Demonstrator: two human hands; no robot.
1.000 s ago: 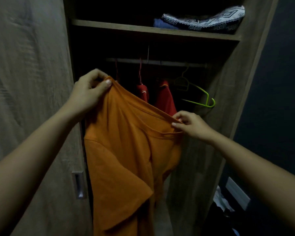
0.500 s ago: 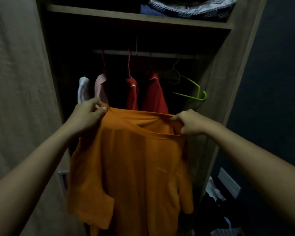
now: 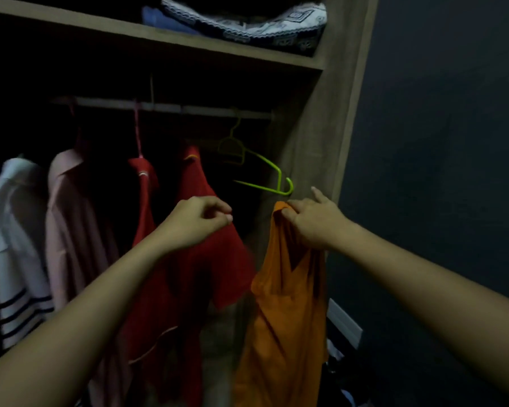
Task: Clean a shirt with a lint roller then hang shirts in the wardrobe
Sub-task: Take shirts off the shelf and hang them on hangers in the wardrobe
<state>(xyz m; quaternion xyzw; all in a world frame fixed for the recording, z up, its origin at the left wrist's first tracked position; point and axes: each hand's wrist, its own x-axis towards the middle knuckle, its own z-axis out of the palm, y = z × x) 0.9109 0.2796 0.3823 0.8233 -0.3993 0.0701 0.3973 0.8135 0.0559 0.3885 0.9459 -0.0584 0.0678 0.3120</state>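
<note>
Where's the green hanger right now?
In the head view, the green hanger hangs empty from the rail at the right end of the wardrobe, just above the right hand gripping the orange shirt.

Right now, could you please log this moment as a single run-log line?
step: hanging | right hand grips orange shirt | left hand curled, empty | green hanger bare on rail

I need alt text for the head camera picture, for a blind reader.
The right hand grips an orange shirt below an empty green hanger on the wardrobe rail. The left hand, fingers curled, holds nothing in front of hanging red shirts.
</note>
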